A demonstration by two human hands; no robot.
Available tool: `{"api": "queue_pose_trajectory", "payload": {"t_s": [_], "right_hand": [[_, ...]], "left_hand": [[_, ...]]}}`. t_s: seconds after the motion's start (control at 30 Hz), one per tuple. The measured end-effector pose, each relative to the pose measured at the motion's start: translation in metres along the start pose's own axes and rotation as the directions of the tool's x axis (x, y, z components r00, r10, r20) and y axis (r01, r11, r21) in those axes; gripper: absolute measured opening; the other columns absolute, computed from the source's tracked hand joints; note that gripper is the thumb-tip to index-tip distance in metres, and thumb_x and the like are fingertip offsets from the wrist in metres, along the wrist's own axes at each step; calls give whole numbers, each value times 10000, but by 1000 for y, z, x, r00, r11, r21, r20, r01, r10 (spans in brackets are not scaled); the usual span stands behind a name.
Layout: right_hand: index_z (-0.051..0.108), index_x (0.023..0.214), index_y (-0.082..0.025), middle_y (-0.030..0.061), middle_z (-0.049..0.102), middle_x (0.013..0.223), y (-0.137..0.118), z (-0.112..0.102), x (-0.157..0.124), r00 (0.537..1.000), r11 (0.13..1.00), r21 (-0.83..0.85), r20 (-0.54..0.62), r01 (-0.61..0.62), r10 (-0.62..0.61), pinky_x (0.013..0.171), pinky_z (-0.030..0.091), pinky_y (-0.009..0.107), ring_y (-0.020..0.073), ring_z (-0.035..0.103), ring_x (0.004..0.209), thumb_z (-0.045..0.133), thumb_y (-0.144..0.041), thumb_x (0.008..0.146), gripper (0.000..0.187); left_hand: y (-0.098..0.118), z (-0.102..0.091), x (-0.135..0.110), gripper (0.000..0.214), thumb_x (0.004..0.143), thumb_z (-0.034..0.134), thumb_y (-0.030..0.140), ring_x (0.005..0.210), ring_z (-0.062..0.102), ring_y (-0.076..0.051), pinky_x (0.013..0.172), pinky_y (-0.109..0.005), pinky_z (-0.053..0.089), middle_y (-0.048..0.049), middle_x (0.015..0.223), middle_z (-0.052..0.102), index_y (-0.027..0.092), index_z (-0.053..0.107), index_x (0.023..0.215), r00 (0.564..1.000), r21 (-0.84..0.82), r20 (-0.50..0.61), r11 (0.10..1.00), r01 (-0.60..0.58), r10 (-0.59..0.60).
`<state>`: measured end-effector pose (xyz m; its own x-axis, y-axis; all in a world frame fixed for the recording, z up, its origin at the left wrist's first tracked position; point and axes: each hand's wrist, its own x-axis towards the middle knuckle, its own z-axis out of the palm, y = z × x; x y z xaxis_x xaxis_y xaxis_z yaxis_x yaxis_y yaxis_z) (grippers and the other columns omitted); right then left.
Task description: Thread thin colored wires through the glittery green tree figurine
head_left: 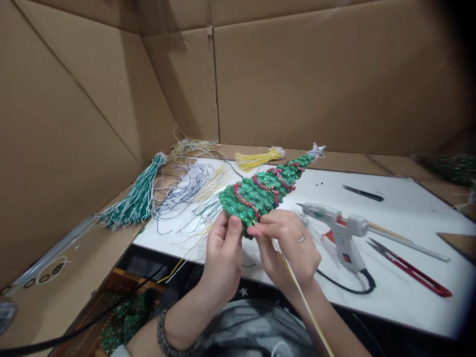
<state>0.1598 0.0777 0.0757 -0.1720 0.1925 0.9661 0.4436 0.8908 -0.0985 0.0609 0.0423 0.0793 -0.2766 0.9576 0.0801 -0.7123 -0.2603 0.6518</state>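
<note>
"Saw what first, taking size as the order?"

"Saw cardboard walls (297, 74) behind and to the left, then a white bench (405, 213)."

"And found the green tree (256, 191) where?"

"Found it tilted above the bench's near side, wound with red garland, tip towards the far right."

"Noticed what grip?"

"Noticed the left hand (223, 253) with fingers closed on the broad base, and the right hand (293, 243) with fingers pinching yellow and white strands (297, 283) at the base's edge."

"Spotted anything smaller?"

"Spotted a teal bundle (136, 198) at the bench's left edge, a glue gun (344, 238) on the right, red snips (412, 267) near it, a yellow bundle (258, 157) towards the back, and black snips (362, 192) beyond the glue gun."

"Smallest?"

"Caught a silvery star (317, 150) on the tip, then a ring (301, 239) on the right hand."
</note>
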Motion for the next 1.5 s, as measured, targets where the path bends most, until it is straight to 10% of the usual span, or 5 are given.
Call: {"api": "queue_pose_trajectory", "payload": {"t_s": [1.0,1.1,1.2,1.37,1.5], "right_hand": [[598,1138,-272,-32,601,788,-10,-16,-1,945,929,178,45,-325,323,700,484,315,144,554,692,778,-131,771,433],[529,1246,-321,47,576,1174,-5,-9,-19,811,780,371,-107,-504,575,891,494,377,199,588,1014,770,-217,783,532],[384,1402,-360,68,420,1502,-4,2,-25,578,383,599,168,-703,798,1090,436,449,233,503,1319,717,-401,849,647],[459,1340,-352,27,590,1408,-10,15,-13,337,-78,709,425,-700,840,1105,467,440,219,615,1233,683,-510,865,549],[512,1266,-306,51,680,1293,-9,18,-9,200,-196,711,432,-675,880,875,599,409,243,700,1073,724,-602,776,611]], "left_hand": [[12,-4,1,203,820,779,368,782,699,-99,725,-178,536,-9,913,766,194,713,900,996,64,17,994,91,-92],[13,-5,6,268,831,770,353,974,726,-173,918,-278,544,-54,1019,779,183,716,1031,996,47,6,995,91,-92],[16,-4,8,290,854,744,359,1053,722,-208,996,-327,530,-77,1079,779,174,712,1076,990,23,24,990,138,-139],[19,-2,9,239,881,708,322,1069,722,-219,990,-330,549,-88,1038,790,161,733,1056,965,39,105,971,236,-239],[16,-6,11,145,833,744,231,985,737,-203,935,-310,569,-86,1015,788,156,755,956,964,122,132,969,216,-232]]}}
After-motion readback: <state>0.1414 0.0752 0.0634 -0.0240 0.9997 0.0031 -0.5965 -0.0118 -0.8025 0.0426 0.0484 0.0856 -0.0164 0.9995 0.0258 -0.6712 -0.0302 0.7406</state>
